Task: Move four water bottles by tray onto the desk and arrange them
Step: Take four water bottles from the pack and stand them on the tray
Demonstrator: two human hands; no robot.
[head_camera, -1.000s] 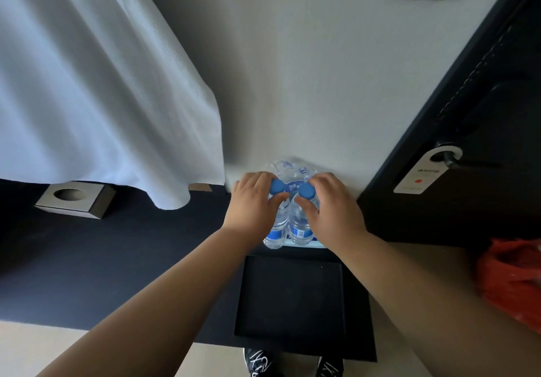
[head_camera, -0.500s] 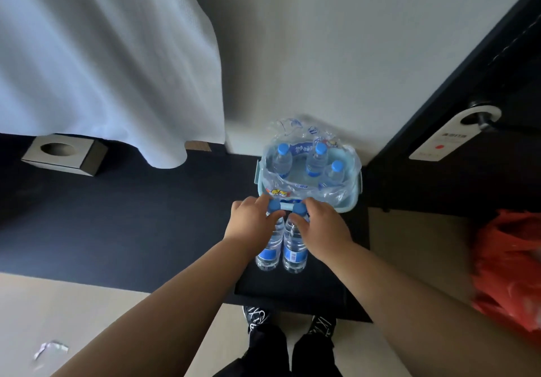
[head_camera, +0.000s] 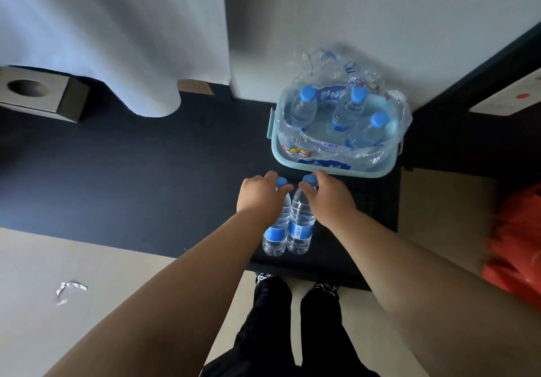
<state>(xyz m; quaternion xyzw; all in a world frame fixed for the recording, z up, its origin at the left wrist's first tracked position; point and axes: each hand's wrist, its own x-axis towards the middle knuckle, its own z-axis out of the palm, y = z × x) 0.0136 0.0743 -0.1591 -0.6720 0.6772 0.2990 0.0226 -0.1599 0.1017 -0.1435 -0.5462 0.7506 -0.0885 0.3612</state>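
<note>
Water bottles, two, side by side and touching: left bottle (head_camera: pixel 275 231) and right bottle (head_camera: pixel 300 221). Long axes upright, blue caps toward the camera, labels low on the bodies. Both are over the black tray (head_camera: pixel 377 209); can't tell if the bases touch it. Left hand (head_camera: pixel 259 198) is palm down, fingers curled round the left bottle's cap and neck. Right hand (head_camera: pixel 329 198) grips the right bottle the same way. Both forearms reach forward. Three more bottles (head_camera: pixel 347 111) stand upright in torn plastic wrap (head_camera: pixel 322 60) inside a teal tub (head_camera: pixel 322 170), just beyond the hands and against the wall (head_camera: pixel 351 10).
</note>
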